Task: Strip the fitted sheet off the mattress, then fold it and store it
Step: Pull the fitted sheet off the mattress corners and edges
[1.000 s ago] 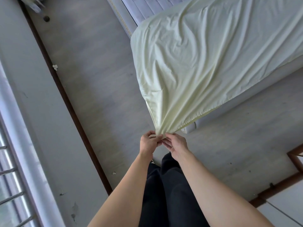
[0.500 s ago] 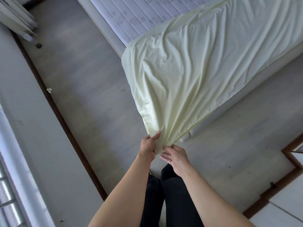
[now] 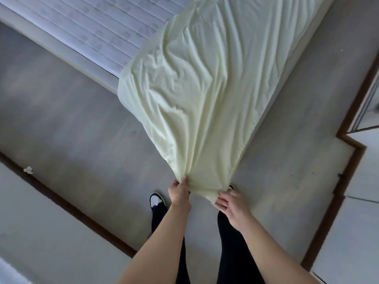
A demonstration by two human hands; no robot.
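Observation:
A pale yellow-green fitted sheet (image 3: 196, 89) lies crumpled over the near end of the mattress and hangs off it toward me. Its gathered end reaches down to my hands. My left hand (image 3: 179, 192) pinches the sheet's left edge between thumb and fingers. My right hand (image 3: 231, 203) touches the bunched tip from the right, fingers spread and partly under the cloth. The bare quilted mattress (image 3: 92, 27) shows at the upper left, uncovered.
Grey floor (image 3: 71, 130) surrounds the bed. A dark brown skirting strip (image 3: 67, 206) runs along the wall on the left, with a small white scrap (image 3: 28, 170) beside it. A brown door frame (image 3: 348, 160) stands on the right. My legs and one shoe (image 3: 156, 199) are below.
My hands have moved apart along the sheet's gathered end, the right one sliding to the right. More bare mattress shows, and the view has tilted down toward my feet.

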